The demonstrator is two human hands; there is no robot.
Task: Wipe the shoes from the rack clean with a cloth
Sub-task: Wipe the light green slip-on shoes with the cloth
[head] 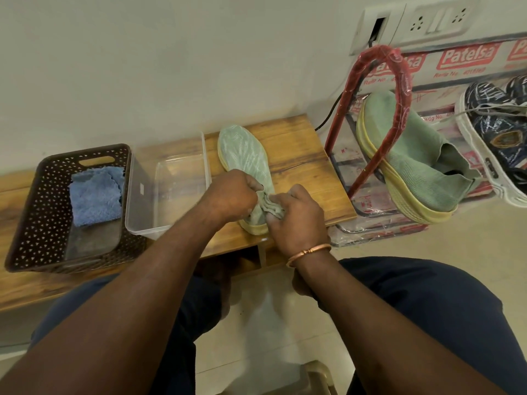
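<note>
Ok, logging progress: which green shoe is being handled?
The shoe on the table, gripped by the left hand and right hand; the other shoe rests untouched on the red rack.

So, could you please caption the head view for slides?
Left hand and right hand grip the green shoe by its heel on the bench; blue cloth in basket.

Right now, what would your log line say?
left hand: grips shoe collar | right hand: grips shoe collar | shoe: on table | cloth: in basket, untouched
</note>
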